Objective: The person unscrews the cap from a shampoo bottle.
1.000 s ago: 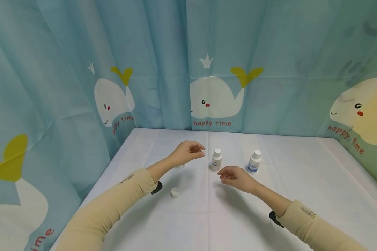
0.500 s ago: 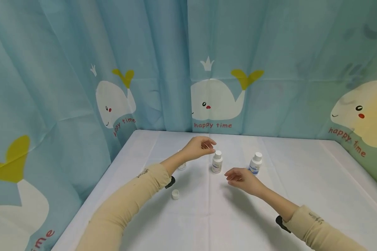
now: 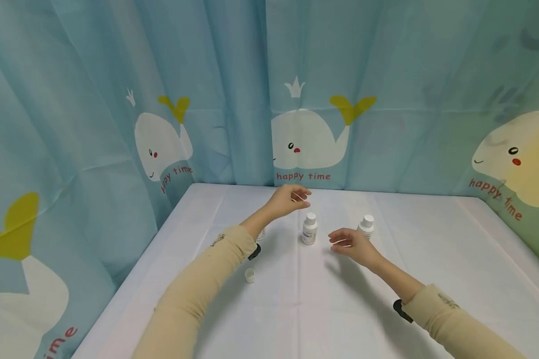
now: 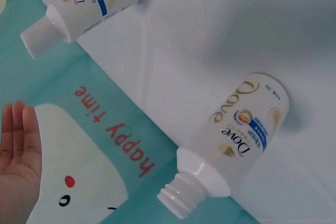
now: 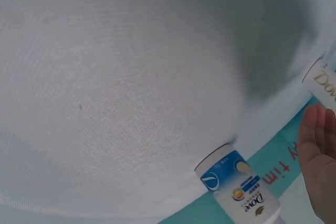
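Note:
My left hand [image 3: 290,199], its fingers loosely bent and holding nothing, hovers just behind and above the middle capped Dove bottle [image 3: 309,232]. My right hand [image 3: 352,244] is in the air with nothing in it, partly covering the right-hand Dove bottle [image 3: 366,224], which has a blue lower label [image 5: 218,176]. A third Dove bottle [image 4: 236,129] stands uncapped, its threaded neck bare in the left wrist view. In the head view the left forearm hides most of that bottle. A small white cap [image 3: 250,275] lies on the table nearer to me.
The table has a white cloth [image 3: 278,319]. A blue-green curtain [image 3: 238,99] printed with whales closes off the back and both sides, right at the table's edges.
My left hand has moved right and farther back, past the middle bottle's top. My right hand has shifted right and slightly back, now overlapping the right bottle. Bottles and cap stay put.

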Tool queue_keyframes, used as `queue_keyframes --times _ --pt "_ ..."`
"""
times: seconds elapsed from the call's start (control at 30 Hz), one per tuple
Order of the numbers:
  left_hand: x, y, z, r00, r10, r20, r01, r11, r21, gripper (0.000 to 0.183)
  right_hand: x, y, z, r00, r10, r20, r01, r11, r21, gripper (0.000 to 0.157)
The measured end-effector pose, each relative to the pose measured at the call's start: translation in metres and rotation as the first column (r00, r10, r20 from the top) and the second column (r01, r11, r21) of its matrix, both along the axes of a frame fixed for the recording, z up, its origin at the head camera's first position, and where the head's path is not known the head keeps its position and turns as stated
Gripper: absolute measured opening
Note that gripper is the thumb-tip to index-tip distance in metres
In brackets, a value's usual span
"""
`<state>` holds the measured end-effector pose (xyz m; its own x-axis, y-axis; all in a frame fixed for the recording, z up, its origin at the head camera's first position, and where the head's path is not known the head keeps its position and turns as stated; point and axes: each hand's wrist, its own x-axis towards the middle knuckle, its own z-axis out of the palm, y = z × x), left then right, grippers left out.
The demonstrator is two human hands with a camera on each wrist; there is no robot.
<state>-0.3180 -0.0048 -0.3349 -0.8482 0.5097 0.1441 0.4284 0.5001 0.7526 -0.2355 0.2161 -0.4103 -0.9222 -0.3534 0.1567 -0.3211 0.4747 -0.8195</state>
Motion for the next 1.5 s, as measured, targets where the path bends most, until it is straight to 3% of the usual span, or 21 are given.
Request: queue_keyframes --times 0.4,0.67,1.0,1.2,1.5 --pt "-0.01 0.006 -0.013 1.0 -0.02 0.018 0.02 1.0 0.011 0.034 -0.015 -0.008 -0.007 0.991 -0.128 0.046 0.129 0.991 -0.022 0.037" --pt "-0.011 0.004 -0.017 0.999 -0.038 0.006 0.038 0.999 -0.025 0.032 -0.027 -0.013 -0.013 0.984 -0.067 0.167 0.085 0.992 -0.098 0.045" --pt "-0.012 0.004 -0.026 0.99 -0.122 0.077 0.125 0.992 -0.026 0.04 -0.041 -0.023 -0.018 0.99 -0.015 0.142 0.034 0.991 -0.131 0.05" --pt "-0.011 0.004 -0.028 0.984 -0.14 0.115 0.141 0.99 -0.005 0.041 -0.049 -0.027 -0.022 0.991 0.015 0.135 0.002 0.992 -0.129 0.052" --pt "-0.011 0.005 -0.039 0.98 -0.171 0.1 0.173 0.985 -0.018 0.035 -0.05 -0.035 -0.022 0.986 0.009 0.169 0.01 0.994 -0.106 0.055"
